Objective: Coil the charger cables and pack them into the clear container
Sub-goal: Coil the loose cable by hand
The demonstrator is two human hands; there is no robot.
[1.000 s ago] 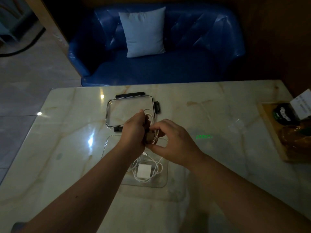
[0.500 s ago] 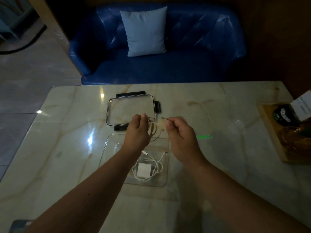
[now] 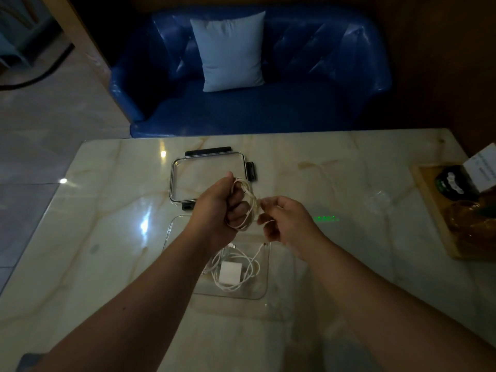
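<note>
Left hand (image 3: 220, 208) fisted with white cable (image 3: 248, 204) looped round its fingers, right hand (image 3: 287, 220) pinching the strand beside it — both above the clear container (image 3: 264, 291) on the counter (image 3: 107, 237), white charger block (image 3: 230, 273) inside.

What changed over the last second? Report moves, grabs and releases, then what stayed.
The right hand drew back from the left hand a second ago, then came close again, feeding more white cable onto the loops around the left fingers. Nothing was let go; both hands kept their hold. The clear container with the white charger, the lid and the tray stayed put.
</note>
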